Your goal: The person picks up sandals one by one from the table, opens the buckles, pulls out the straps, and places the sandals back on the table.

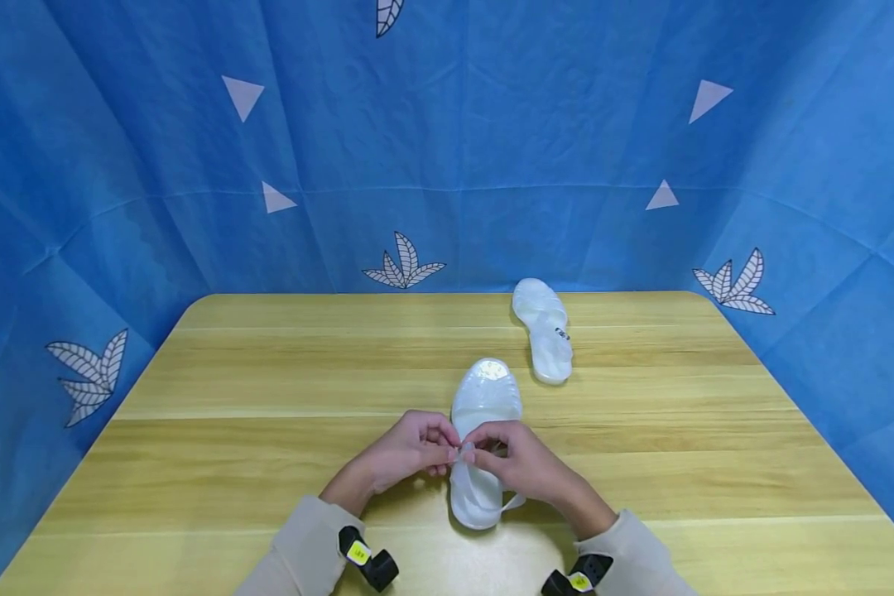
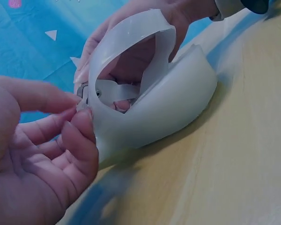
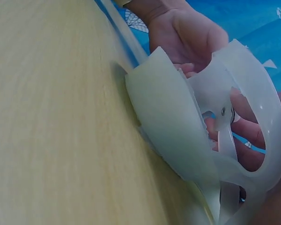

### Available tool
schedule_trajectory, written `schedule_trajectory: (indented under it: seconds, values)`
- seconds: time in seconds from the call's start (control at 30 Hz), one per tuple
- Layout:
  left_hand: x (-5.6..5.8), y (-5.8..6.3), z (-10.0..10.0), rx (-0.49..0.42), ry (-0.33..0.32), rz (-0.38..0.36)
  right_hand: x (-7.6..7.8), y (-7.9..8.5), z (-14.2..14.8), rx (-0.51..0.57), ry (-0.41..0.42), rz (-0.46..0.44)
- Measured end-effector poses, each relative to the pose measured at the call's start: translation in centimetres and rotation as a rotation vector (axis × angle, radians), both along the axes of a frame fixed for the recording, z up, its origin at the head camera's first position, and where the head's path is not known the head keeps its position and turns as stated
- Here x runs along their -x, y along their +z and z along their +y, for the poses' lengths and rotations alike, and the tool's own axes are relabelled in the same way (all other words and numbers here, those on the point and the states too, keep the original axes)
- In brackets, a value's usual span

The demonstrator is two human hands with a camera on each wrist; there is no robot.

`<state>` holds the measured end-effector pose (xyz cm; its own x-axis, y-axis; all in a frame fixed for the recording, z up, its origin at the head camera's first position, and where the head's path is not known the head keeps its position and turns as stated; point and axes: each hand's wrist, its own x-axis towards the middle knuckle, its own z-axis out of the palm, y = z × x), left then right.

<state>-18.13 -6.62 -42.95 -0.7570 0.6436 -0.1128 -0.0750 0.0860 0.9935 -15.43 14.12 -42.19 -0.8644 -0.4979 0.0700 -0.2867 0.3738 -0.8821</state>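
A translucent white sandal [image 1: 487, 396] lies on the table in front of me, toe pointing away. My left hand [image 1: 410, 447] is at its left side and pinches the end of the ankle strap between thumb and index finger. From the right, my right hand [image 1: 523, 459] reaches over the sandal and pinches the strap at the same spot. A small metal buckle [image 2: 82, 91] sits between the fingertips of both hands in the left wrist view. The heel band [image 2: 126, 35] stands up in a loop there, with my right hand partly hidden behind it.
A second white sandal [image 1: 550, 343] lies farther back to the right, its toe at the table's far edge. The wooden table [image 1: 268, 381] meets a blue patterned cloth [image 1: 462, 124] behind and at both sides.
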Motion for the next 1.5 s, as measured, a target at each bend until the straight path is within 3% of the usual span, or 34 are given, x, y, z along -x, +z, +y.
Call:
schedule_trajectory:
  seconds: [0.3, 0.6, 1.5]
  values:
    - [-0.4, 0.4, 0.1, 0.082, -0.076, 0.088, 0.0, -0.1, 0.2, 0.004, 0.001, 0.049]
    - [-0.5, 0.2, 0.6, 0.099, -0.046, 0.13, -0.1, 0.0, 0.0, -0.041, -0.026, 0.09]
    - [-0.7, 0.2, 0.7, 0.108, -0.019, 0.099, -0.7, -0.2, -1.3, -0.141, -0.224, 0.139]
